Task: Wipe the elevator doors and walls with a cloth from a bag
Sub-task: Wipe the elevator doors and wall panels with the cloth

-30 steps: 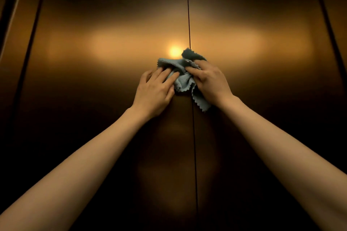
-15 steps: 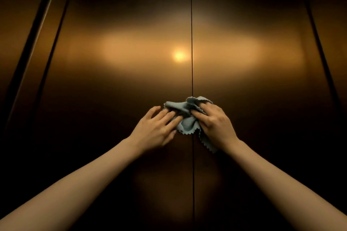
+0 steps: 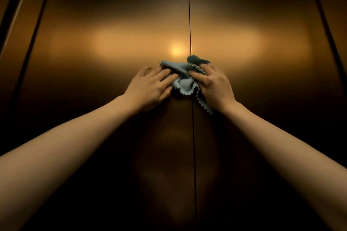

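A crumpled blue-grey cloth (image 3: 185,83) with zigzag edges lies against the brushed bronze elevator doors, right over the centre seam (image 3: 190,15). My left hand (image 3: 150,87) presses its left part flat onto the left door (image 3: 112,43) with straight fingers. My right hand (image 3: 216,86) bunches the cloth's right part in bent fingers against the right door (image 3: 253,43). A corner of the cloth hangs below my right wrist. Both arms are stretched forward.
A bright reflected light spot (image 3: 176,50) glows just above the cloth. Dark door-frame strips and wall panels flank the doors at the left (image 3: 16,24) and right (image 3: 336,24). The lower doors lie in shadow.
Both hands slid the cloth down the seam, then back up close under the light spot. The grip on the cloth stayed the same.
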Motion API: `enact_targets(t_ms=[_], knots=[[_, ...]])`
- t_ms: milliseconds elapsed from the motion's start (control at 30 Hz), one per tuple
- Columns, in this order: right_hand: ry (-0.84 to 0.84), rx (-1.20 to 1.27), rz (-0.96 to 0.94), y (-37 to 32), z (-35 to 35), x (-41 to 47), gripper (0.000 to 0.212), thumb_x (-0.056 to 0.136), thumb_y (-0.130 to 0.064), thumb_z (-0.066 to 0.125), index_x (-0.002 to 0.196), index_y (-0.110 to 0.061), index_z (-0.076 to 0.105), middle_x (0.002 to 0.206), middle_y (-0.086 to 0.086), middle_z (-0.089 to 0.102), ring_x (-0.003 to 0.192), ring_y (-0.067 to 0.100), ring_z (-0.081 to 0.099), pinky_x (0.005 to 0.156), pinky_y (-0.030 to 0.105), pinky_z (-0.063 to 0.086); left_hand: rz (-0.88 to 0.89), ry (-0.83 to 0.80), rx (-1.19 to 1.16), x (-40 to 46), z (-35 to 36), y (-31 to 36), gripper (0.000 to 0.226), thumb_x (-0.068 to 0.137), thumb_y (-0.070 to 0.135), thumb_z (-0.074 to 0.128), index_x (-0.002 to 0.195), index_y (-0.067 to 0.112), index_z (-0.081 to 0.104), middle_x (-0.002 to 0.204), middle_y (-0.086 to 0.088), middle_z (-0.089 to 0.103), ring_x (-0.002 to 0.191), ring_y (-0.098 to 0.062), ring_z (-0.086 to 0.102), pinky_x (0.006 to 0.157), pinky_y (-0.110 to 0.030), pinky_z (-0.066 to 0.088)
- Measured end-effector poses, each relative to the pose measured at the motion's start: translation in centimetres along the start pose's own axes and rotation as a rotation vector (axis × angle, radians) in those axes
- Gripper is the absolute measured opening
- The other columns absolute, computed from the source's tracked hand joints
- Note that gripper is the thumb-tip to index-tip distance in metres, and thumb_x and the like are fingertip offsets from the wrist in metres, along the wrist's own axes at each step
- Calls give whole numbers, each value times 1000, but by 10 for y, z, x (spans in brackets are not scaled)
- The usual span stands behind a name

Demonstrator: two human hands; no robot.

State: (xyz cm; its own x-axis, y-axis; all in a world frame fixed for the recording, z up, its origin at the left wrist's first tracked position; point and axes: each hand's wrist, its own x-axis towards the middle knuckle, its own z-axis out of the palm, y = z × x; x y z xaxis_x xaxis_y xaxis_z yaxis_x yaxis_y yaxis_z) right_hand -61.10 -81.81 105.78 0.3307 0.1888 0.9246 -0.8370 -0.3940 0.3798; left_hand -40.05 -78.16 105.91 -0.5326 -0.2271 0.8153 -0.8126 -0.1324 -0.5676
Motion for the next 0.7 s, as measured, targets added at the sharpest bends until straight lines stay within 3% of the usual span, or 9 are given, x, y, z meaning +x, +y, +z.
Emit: enact_targets(t_ms=[133, 267, 467, 600, 700], knots=[[11, 22, 1, 12, 5, 34, 34, 87, -13, 48, 117, -8, 64, 116, 20, 61, 109, 39, 54, 86, 49, 46, -5, 45, -9, 28, 2, -23, 59, 91, 41, 17, 136, 17, 46, 134, -8, 53, 127, -25, 45, 100, -46, 34], [24, 39, -36, 28, 11, 72, 34, 86, -5, 52, 118, -4, 62, 115, 20, 61, 108, 38, 55, 87, 46, 46, -70, 87, -32, 63, 6, -45, 65, 89, 44, 7, 142, 21, 37, 145, -4, 41, 137, -21, 33, 107, -44, 22], [18, 58, 58, 40, 10, 117, 34, 95, -15, 44, 127, -15, 56, 128, 8, 54, 121, 26, 45, 90, 36, 41, -167, 143, -64, 107, -1, -55, 69, 87, 44, -1, 142, 22, 33, 147, 1, 37, 138, -16, 28, 110, -44, 15], [41, 18, -4, 41, 9, 109, 33, 94, -12, 44, 124, -9, 56, 120, 13, 58, 113, 30, 51, 84, 38, 44, -146, 129, -73, 97, 3, -50, 71, 86, 45, 0, 144, 18, 31, 149, -3, 35, 140, -19, 26, 110, -44, 16], [48, 5, -69, 37, 8, 90, 29, 91, -10, 45, 115, -5, 58, 107, 14, 62, 99, 31, 57, 79, 38, 47, -88, 129, -40, 79, 4, -46, 64, 91, 43, 12, 140, 14, 40, 142, -7, 45, 135, -24, 36, 107, -47, 25]])
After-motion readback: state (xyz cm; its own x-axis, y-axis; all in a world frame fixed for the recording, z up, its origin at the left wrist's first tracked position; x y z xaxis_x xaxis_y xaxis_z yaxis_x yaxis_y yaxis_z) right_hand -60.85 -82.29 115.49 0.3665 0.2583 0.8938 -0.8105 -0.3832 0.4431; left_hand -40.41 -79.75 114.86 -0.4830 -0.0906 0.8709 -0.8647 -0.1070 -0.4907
